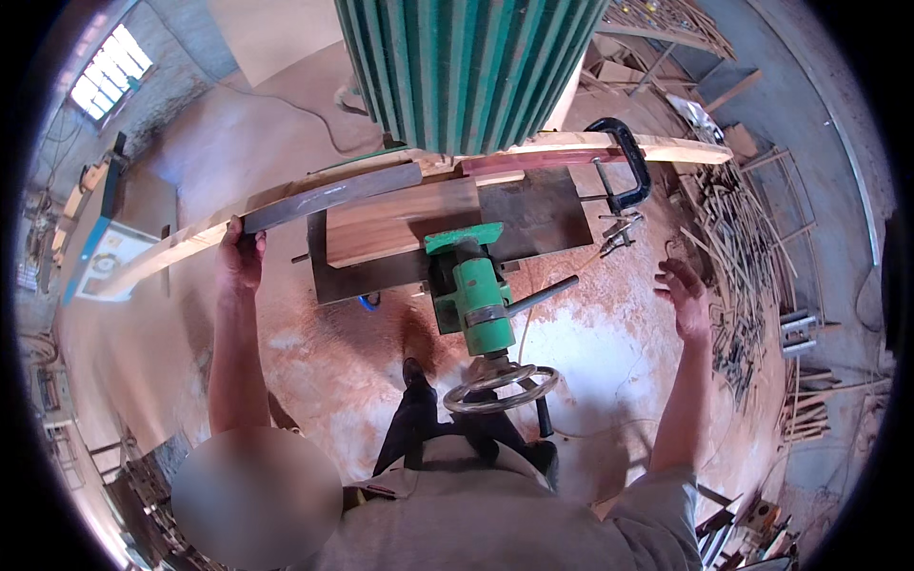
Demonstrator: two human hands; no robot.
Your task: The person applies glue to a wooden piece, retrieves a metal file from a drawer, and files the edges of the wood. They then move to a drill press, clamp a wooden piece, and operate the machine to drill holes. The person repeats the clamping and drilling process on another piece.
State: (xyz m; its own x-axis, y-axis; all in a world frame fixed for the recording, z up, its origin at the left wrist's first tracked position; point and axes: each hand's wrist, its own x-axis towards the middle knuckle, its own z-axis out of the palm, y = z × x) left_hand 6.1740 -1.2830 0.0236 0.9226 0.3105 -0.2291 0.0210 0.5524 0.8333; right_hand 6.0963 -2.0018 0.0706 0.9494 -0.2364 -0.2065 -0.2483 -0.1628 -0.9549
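At left hand [244, 255]: grey bar [333, 197], one, left end gripped between thumb and fingers, the rest reaching rightward along a plank [181, 244]. Right of that hand: board [395, 225]; green machine [479, 285]. Right hand [684, 297]: empty, fingers parted; clamp [630, 173] ahead, slightly left. Step, apparently: steadying bar. Next move probably calls for keeping its line true to the plank.
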